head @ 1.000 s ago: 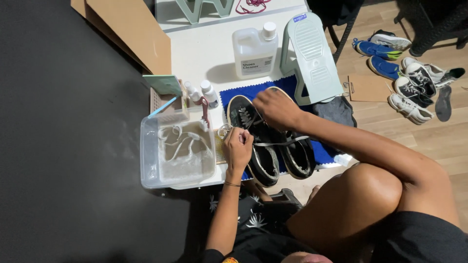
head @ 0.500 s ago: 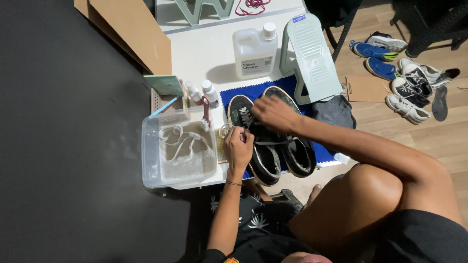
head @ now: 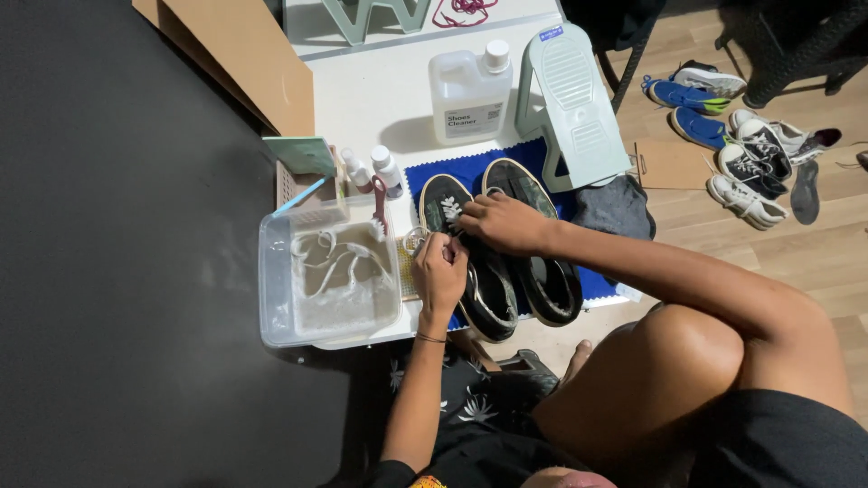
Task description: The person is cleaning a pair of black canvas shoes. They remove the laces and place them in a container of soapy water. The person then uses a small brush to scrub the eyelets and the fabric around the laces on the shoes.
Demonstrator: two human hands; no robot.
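Two dark low-top shoes (head: 511, 248) lie side by side, toes away from the person, on a blue cloth (head: 470, 172) spread at the near right part of the white table (head: 380, 90), so the cloth takes whatever comes off them. The right hand (head: 506, 221) lies across the uppers with fingers curled down, pinning the left shoe at its white lacing and steadying it. The left hand (head: 440, 268) is closed at the shoe's near side, pinching something small at the fingertips; what it grips cannot be told, though it may be a lace end. Just left of that hand, at the table's near left corner, stands a clear plastic tub (head: 271, 307) of cloudy water with white laces (head: 330, 262) soaking in it, within easy reach. Behind the tub a small basket (head: 291, 187) holds a pale green card and a light blue stick, and two small white-capped bottles (head: 375, 170) stand beside it. Farther back a squat translucent jug (head: 468, 90) with a white cap shows a white rectangular label facing the person. A pale green stand (head: 574, 108) leans at the table's right edge. Several sneakers (head: 750, 149) lie on the wooden floor (head: 814, 253).
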